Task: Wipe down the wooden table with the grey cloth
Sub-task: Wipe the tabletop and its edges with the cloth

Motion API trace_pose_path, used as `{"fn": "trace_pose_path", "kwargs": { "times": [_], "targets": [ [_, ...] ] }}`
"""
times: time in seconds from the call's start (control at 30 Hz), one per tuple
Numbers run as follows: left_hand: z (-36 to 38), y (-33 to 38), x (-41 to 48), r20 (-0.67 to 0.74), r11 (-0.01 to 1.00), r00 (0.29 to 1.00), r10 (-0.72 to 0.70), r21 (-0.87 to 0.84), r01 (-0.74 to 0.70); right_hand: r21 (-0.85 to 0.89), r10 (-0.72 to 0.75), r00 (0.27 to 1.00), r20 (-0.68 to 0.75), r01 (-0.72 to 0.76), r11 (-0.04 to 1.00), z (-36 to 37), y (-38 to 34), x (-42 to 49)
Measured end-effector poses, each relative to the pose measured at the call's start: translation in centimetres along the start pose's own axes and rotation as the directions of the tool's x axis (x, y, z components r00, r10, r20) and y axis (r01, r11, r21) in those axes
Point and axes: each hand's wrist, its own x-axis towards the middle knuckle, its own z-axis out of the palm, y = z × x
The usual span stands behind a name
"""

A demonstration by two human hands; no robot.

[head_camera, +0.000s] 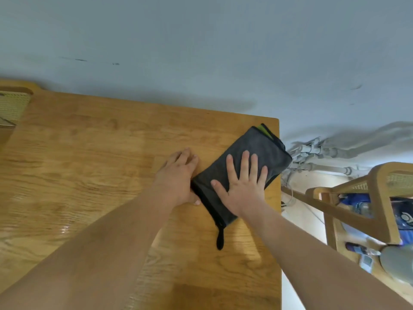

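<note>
Two hands, right hand flat on one grey cloth, left hand spread beside it on one wooden table.

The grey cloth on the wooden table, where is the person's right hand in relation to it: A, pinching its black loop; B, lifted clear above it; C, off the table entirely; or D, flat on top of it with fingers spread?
D: the right hand lies palm down on the folded grey cloth, fingers spread, while the black loop lies free on the wooden table.
</note>
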Motion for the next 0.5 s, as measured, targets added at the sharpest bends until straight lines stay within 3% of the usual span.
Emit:
{"fn": "trace_pose_path", "kwargs": {
  "times": [0.13, 0.23, 0.37, 0.5],
  "targets": [
    [1.8, -0.9, -2.9, -0.099, 0.999, 0.995, 0.033, 0.016, -0.031, 0.003, -0.034, 0.999, 0.023, 0.034, 0.999, 3.0, -3.0, -5.0],
    [3.0, -2.6, -5.6, 0.015, 0.989, 0.99, 0.138, 0.058, -0.139, -0.018, -0.075, 0.994, 0.075, 0.076, 0.997, 4.3, -5.1, -7.7],
    [4.1, -5.3, -8.8, 0.148, 0.979, 0.969, 0.199, -0.08, -0.189, -0.055, -0.131, 0.977, 0.167, 0.142, 0.988, 4.8, -9.0, -8.6],
    [4.7, -7.3, -10.7, -0.025, 0.963, 0.988, 0.154, -0.219, -0.155, -0.104, -0.262, 0.942, 0.21, 0.288, 0.952, 3.5, -12.5, -5.1]
  ]
}}
